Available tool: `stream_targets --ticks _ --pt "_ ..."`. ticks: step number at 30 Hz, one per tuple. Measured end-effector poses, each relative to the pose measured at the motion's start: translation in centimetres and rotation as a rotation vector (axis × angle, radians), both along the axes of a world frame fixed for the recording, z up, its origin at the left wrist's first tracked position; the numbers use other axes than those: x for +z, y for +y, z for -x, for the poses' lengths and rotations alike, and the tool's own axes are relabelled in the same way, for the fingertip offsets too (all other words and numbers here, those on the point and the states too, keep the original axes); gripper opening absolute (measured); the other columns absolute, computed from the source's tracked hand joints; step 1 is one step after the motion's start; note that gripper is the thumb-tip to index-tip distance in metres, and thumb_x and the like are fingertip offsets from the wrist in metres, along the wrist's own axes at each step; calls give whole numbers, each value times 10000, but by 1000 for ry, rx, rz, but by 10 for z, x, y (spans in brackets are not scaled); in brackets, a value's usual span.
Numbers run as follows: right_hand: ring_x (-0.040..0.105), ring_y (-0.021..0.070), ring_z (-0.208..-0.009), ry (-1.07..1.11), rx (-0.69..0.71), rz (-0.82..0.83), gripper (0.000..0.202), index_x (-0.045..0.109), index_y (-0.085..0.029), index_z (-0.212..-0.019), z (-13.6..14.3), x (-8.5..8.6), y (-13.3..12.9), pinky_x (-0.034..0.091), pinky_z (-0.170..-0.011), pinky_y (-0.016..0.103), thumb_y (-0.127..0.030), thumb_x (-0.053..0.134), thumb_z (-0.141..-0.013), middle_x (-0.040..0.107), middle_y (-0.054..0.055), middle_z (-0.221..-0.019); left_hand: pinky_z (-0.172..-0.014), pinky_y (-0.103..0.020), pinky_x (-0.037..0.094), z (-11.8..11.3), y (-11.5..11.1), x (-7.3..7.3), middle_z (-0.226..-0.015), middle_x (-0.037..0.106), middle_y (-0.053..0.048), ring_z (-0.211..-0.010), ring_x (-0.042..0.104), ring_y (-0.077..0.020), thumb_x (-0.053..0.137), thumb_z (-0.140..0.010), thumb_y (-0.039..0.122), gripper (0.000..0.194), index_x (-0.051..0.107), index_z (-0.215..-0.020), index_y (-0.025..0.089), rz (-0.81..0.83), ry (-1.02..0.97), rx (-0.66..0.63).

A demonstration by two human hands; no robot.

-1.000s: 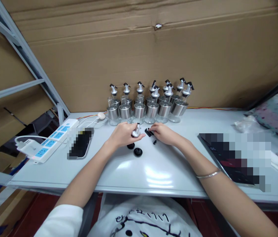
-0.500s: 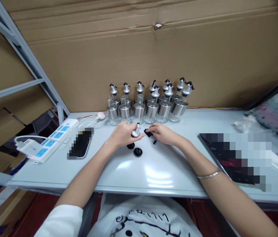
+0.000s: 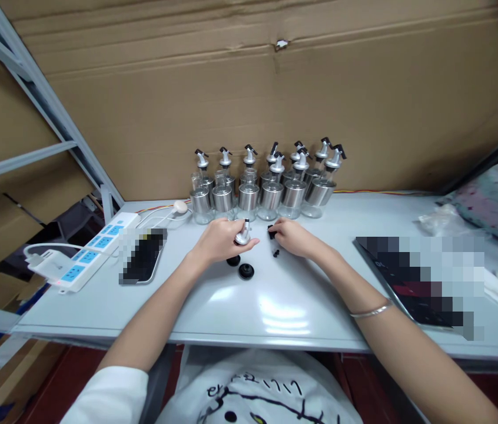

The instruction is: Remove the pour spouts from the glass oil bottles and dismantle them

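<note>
My left hand (image 3: 221,240) is closed round a silver pourer top (image 3: 243,236) with a short dark tip, its thumb pointing right. My right hand (image 3: 294,237) pinches a small black piece (image 3: 271,231) just above the table. Below that hand lies another tiny black part (image 3: 276,253). Two round black caps rest on the table: one (image 3: 246,271) in full view, the other (image 3: 233,260) partly behind my left hand. Behind both hands stand several glass bottles with steel sleeves (image 3: 248,196); most carry silver pourers with black flaps, and some in the front row have bare necks.
A white power strip (image 3: 94,250) and a phone (image 3: 143,257) lie on the left of the grey table (image 3: 213,321). On the right are a tablet (image 3: 408,282), a crumpled plastic bag (image 3: 441,221) and patterned cloth (image 3: 496,200). Cardboard (image 3: 231,88) stands behind.
My right hand has drawn slightly right, away from my left hand, and now has a black piece lifted in its fingertips. My left hand keeps its hold on the pourer.
</note>
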State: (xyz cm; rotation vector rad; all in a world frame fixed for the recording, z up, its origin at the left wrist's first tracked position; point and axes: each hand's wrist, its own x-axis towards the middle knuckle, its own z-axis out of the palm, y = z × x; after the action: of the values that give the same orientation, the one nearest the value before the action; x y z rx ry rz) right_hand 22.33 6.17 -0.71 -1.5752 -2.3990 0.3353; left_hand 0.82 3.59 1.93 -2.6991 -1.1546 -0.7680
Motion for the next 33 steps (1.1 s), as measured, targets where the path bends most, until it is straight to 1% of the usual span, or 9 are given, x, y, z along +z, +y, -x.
stream_targets --ticks 4,6,9,11,14,16,20,28,33 --pt "598 234 -995 16 -17 8 372 715 -80 -1004 1 -2 1 431 -935 281 -35 424 -777 649 155 -1056 -560 -253 357 -1 0 0 -656 556 9 -587 554 -165 580 -810 454 288 447 -787 200 89 -17 1" --pt "597 232 -999 44 -10 5 376 712 -79 -1012 0 -2 2 426 -936 278 -30 425 -773 651 152 -1047 -546 -248 354 -2 0 -1 -709 561 10 -596 555 -166 615 -786 446 318 430 -872 201 165 -40 12" --pt "596 230 -987 170 -27 -6 346 700 -82 -1020 -1 2 2 420 -939 308 -64 440 -793 644 150 -1068 -535 -244 346 -1 -1 -1 -710 533 24 -576 528 -158 628 -779 433 341 396 -884 205 260 -51 25" --pt "594 229 -963 370 -6 27 301 685 -107 -1031 -1 8 -2 445 -890 333 -195 459 -853 649 132 -1057 -527 -239 334 -1 -1 -1 -702 519 33 -561 505 -148 617 -790 440 331 390 -855 209 316 -39 10" --pt "591 204 -884 699 115 176 398 651 -146 -1054 3 17 -10 476 -752 313 -440 438 -889 661 93 -979 -522 -238 321 -2 -3 0 -701 530 29 -569 502 -148 597 -810 464 320 410 -844 206 373 -16 -23" --pt "574 175 -813 783 173 233 411 646 -153 -1023 7 21 -14 459 -697 290 -486 459 -870 658 78 -943 -544 -242 335 -3 -4 1 -736 563 11 -608 531 -158 565 -840 453 286 441 -876 198 373 -27 -31" --pt "522 141 -701 816 235 242 369 634 -153 -921 13 22 -18 415 -657 279 -492 513 -838 632 47 -807 -595 -256 377 -7 -7 3 -828 620 -28 -694 590 -185 438 -912 444 262 467 -950 186 361 -85 -21" --pt "475 124 -644 861 275 70 395 499 -181 -793 19 20 -23 374 -642 266 -545 397 -910 540 4 -691 -554 -246 393 -8 -6 -4 -733 594 -11 -599 584 -159 272 -955 477 329 424 -939 187 306 -221 -99" --pt "421 113 -572 810 204 -40 458 418 -200 -720 24 23 -30 346 -600 255 -602 316 -915 452 -28 -606 -546 -260 403 -11 -5 -11 -776 615 -48 -615 593 -172 245 -953 519 396 419 -992 166 115 -206 -114"
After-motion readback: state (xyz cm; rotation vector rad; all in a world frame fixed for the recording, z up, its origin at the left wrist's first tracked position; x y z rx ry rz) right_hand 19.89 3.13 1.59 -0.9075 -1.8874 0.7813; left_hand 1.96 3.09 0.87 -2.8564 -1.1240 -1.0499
